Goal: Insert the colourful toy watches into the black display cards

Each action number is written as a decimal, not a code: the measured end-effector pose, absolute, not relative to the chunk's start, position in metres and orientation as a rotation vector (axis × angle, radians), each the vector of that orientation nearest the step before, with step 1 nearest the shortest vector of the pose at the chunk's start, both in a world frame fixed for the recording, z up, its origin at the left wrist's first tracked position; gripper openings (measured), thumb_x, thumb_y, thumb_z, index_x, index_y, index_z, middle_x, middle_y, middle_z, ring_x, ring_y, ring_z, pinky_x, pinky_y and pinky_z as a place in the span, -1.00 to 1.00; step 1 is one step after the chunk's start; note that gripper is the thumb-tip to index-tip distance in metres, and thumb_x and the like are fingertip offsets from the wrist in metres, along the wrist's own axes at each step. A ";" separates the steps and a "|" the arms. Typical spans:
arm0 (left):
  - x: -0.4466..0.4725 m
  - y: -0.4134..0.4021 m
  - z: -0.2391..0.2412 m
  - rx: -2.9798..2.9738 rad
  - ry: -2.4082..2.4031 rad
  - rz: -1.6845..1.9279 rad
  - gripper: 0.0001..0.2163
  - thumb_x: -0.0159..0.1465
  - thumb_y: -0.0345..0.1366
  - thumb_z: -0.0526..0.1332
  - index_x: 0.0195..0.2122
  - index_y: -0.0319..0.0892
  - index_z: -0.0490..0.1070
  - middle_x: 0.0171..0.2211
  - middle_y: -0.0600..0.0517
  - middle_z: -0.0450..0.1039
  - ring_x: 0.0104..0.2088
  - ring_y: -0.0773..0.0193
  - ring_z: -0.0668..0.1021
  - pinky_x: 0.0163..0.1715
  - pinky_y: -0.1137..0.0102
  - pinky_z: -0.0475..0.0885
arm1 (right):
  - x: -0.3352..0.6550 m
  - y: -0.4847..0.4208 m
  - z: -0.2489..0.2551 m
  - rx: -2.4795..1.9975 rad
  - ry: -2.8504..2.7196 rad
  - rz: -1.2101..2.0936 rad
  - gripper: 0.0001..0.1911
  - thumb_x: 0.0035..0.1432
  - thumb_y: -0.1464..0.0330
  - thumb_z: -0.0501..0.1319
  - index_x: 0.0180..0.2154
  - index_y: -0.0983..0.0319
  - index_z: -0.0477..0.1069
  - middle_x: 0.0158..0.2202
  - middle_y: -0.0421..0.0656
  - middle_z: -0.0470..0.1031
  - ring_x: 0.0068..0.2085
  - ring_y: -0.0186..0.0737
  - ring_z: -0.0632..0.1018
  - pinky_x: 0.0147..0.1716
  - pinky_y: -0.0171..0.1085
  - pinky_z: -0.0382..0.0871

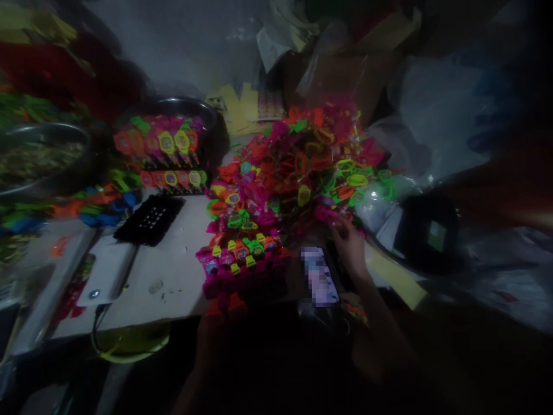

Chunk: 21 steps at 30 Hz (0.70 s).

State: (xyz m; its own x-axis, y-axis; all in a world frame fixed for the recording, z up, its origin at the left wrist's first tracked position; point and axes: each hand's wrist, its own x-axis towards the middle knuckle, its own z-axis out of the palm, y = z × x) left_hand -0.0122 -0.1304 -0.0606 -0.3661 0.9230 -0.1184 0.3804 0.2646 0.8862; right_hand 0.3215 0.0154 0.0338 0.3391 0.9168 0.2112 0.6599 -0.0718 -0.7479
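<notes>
My right hand [351,245] reaches into a big heap of bright toy watches in clear packets [302,167], fingers curled on a pink packet [329,217] at the heap's near edge. My left hand [216,323] is very dim at the table's front edge. It grips the near end of a pink stack of carded toy watches [244,262]. A phone with a lit screen [320,276] lies between my two hands.
A metal bowl [203,112] at the back holds rows of carded watches [162,144]. A black tray [150,219] and a white device with a cable [106,276] lie on the white table [173,276]. Another metal bowl [43,158] stands at the left, with plastic bags [432,115] and a dark round object [427,230] at the right.
</notes>
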 end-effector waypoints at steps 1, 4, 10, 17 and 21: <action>-0.013 -0.131 -0.062 1.182 1.898 1.048 -0.59 0.09 0.11 0.16 -0.27 -0.12 0.49 -0.36 -0.05 0.57 -0.28 0.05 0.58 -0.35 0.30 0.50 | 0.315 0.010 0.035 -1.772 -1.335 0.468 -0.52 0.13 0.11 0.13 -0.01 0.25 0.40 -0.34 -0.11 0.57 -0.41 -0.21 0.53 -0.39 -0.29 0.38; -0.014 -0.131 -0.068 1.203 1.944 0.998 -0.60 0.12 0.10 0.13 -0.29 -0.13 0.48 -0.34 -0.04 0.58 -0.30 0.10 0.59 -0.33 0.33 0.50 | 0.292 -0.013 0.033 -1.681 -1.185 0.732 -0.52 0.01 0.05 0.23 -0.16 0.27 0.45 -0.45 -0.16 0.55 -0.49 -0.24 0.52 -0.48 -0.31 0.38; -0.018 -0.130 -0.078 1.364 2.030 0.977 -0.61 0.20 0.04 0.03 -0.36 -0.16 0.47 -0.37 -0.04 0.57 -0.33 0.16 0.58 -0.32 0.34 0.49 | 0.241 -0.074 0.018 -1.528 -1.106 1.056 -0.65 -0.01 0.09 0.31 -0.38 0.27 0.52 -0.47 -0.12 0.59 -0.45 -0.20 0.57 -0.45 -0.30 0.44; -0.025 -0.132 -0.082 1.418 2.042 0.962 -0.68 0.13 0.01 0.10 -0.37 -0.13 0.44 -0.39 -0.04 0.56 -0.39 0.18 0.56 -0.42 0.36 0.48 | 0.186 -0.105 -0.022 -1.168 -1.464 1.163 -0.83 0.12 0.27 0.24 -0.27 0.18 0.54 -0.29 -0.13 0.62 -0.24 -0.18 0.60 -0.18 -0.23 0.47; -0.027 -0.138 -0.087 1.447 2.062 0.967 -0.67 0.08 0.03 0.13 -0.36 -0.15 0.41 -0.40 -0.06 0.53 -0.38 0.14 0.56 -0.41 0.32 0.49 | 0.167 -0.100 -0.046 -1.089 -1.533 1.193 -0.88 0.13 0.34 0.15 -0.36 0.19 0.46 -0.34 -0.15 0.57 -0.29 -0.23 0.56 -0.23 -0.27 0.45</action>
